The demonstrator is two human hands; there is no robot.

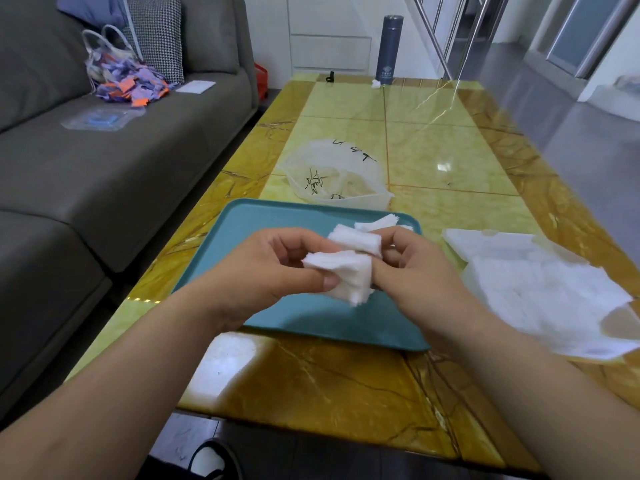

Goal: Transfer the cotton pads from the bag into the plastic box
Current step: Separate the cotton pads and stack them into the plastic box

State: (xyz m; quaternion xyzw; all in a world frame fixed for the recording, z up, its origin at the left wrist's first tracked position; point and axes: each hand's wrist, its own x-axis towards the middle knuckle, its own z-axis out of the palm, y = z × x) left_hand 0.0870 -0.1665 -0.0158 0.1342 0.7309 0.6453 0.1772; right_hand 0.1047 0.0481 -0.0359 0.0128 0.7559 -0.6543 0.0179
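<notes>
My left hand (266,271) and my right hand (415,271) both grip a stack of white square cotton pads (349,268) above a teal tray (298,317). The stack is split and skewed into two bunches. A few more cotton pads (381,221) lie on the tray's far right corner. A translucent plastic box (332,174) with black writing stands just beyond the tray. To the right lies the crumpled clear bag (540,289) with white pads showing through it.
The table is yellow-brown marble (311,386) under glass. A grey flask (389,50) and a small white scrap stand at its far end. A grey sofa (104,168) runs along the left, carrying a bag of purple and orange packets (131,84).
</notes>
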